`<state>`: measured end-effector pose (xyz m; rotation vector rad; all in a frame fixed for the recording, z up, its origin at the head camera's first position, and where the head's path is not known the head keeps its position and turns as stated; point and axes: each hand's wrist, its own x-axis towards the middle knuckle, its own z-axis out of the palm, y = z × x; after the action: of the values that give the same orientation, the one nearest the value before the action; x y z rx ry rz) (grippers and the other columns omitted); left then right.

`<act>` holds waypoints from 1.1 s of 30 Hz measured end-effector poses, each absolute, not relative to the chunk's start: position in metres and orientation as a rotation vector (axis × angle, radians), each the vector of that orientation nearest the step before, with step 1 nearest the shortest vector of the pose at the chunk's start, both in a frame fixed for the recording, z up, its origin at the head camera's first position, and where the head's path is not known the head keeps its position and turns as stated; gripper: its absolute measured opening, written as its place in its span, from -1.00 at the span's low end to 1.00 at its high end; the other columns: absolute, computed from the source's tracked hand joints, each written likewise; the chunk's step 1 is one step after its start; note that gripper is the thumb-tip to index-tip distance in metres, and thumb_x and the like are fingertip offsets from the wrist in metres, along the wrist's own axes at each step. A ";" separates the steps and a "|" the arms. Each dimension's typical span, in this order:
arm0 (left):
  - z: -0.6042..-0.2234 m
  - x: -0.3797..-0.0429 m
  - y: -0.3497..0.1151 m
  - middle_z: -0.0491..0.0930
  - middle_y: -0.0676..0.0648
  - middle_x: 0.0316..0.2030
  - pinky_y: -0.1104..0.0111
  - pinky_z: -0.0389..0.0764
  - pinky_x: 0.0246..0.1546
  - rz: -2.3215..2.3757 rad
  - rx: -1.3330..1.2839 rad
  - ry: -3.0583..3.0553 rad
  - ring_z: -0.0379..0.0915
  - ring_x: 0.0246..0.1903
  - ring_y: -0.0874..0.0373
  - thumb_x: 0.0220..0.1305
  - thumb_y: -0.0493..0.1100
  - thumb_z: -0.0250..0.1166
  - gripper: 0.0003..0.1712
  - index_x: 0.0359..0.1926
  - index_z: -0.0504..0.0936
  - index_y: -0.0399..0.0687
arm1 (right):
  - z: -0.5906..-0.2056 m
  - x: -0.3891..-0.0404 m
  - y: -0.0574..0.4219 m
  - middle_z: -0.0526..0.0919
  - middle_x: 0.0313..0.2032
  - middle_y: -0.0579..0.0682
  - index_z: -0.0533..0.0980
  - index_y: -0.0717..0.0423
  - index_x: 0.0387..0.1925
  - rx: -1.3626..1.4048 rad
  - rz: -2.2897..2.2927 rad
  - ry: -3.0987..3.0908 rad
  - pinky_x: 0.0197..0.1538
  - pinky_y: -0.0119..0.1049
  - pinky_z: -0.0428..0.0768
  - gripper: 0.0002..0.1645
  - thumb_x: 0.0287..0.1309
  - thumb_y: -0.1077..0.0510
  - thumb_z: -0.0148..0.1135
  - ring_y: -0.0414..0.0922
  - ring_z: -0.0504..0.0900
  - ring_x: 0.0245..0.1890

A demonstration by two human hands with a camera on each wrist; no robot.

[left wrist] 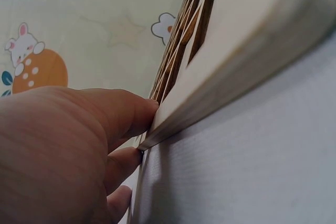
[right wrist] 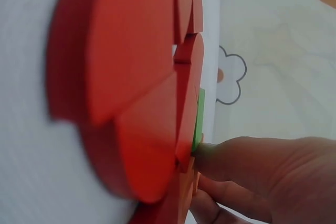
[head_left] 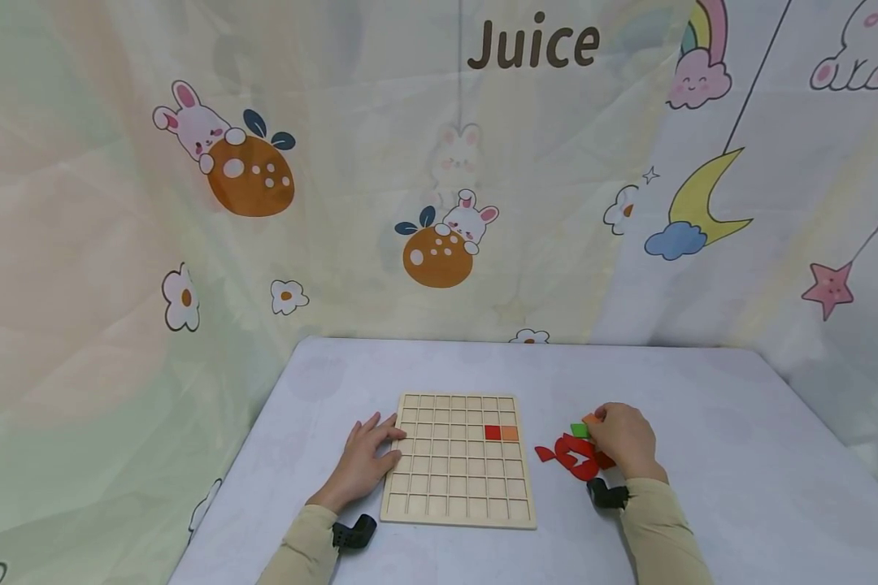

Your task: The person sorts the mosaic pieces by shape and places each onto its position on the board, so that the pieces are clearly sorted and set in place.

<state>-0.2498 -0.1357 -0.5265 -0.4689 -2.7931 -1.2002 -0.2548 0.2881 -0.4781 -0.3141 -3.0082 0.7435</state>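
A wooden grid board (head_left: 457, 520) lies on the table with a red square tile (head_left: 493, 433) and an orange square tile (head_left: 510, 434) side by side in its cells. My left hand (head_left: 366, 463) rests at the board's left edge, and its fingertips (left wrist: 149, 111) touch the rim in the left wrist view. Right of the board, my right hand (head_left: 625, 439) pinches a small orange piece (head_left: 593, 419) between thumb and fingers. Beside it lie a green piece (head_left: 579, 430) and several red pieces (head_left: 576, 467), some with curved edges. The hand hides part of this group.
A white cloth covers the table (head_left: 761, 471). Behind it hangs a printed curtain (head_left: 556, 162) with rabbits, oranges and flowers. A black wrist camera (head_left: 607, 494) sits on the right wrist, close to the red pieces, and another camera (head_left: 354, 532) on the left wrist.
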 end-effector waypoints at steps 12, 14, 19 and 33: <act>-0.528 -0.252 -0.136 0.33 -0.19 0.37 -0.10 -0.25 0.44 -1.190 -0.472 -2.786 -0.04 0.46 -0.20 0.25 -0.24 0.31 -0.75 -0.04 0.64 0.04 | -0.477 -0.257 0.285 0.63 -0.31 0.20 0.54 0.37 0.00 -0.332 0.796 -2.991 -0.49 -0.28 0.53 -0.55 0.18 0.12 0.28 0.03 0.51 -0.40; -0.528 -0.252 -0.136 0.33 -0.19 0.37 -0.10 -0.25 0.44 -1.195 -0.475 -2.783 -0.04 0.46 -0.20 0.25 -0.23 0.31 -0.75 -0.04 0.64 0.04 | -0.477 -0.257 0.284 0.62 -0.29 0.20 0.54 0.34 0.02 -0.327 0.807 -2.987 -0.48 -0.30 0.53 -0.53 0.18 0.09 0.30 0.03 0.50 -0.38; -0.529 -0.251 -0.137 0.33 -0.20 0.36 -0.11 -0.25 0.44 -1.203 -0.475 -2.779 -0.04 0.45 -0.20 0.24 -0.23 0.32 -0.75 -0.05 0.64 0.04 | -0.477 -0.257 0.277 0.63 -0.28 0.17 0.55 0.32 0.01 -0.260 0.846 -2.957 -0.47 -0.31 0.52 -0.53 0.17 0.07 0.32 0.00 0.49 -0.37; -0.529 -0.251 -0.137 0.33 -0.18 0.37 -0.09 -0.25 0.45 -1.197 -0.469 -2.779 -0.04 0.46 -0.19 0.24 -0.23 0.32 -0.75 -0.05 0.64 0.05 | -0.473 -0.259 0.247 0.65 -0.20 0.16 0.59 0.26 0.00 -0.200 0.892 -2.956 -0.37 -0.25 0.57 -0.56 0.15 0.07 0.32 -0.03 0.50 -0.35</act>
<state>-0.2513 -0.1366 -0.5287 -0.4688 -2.7787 -1.1971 -0.2589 0.2470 -0.4728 -0.2002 -2.9557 0.8919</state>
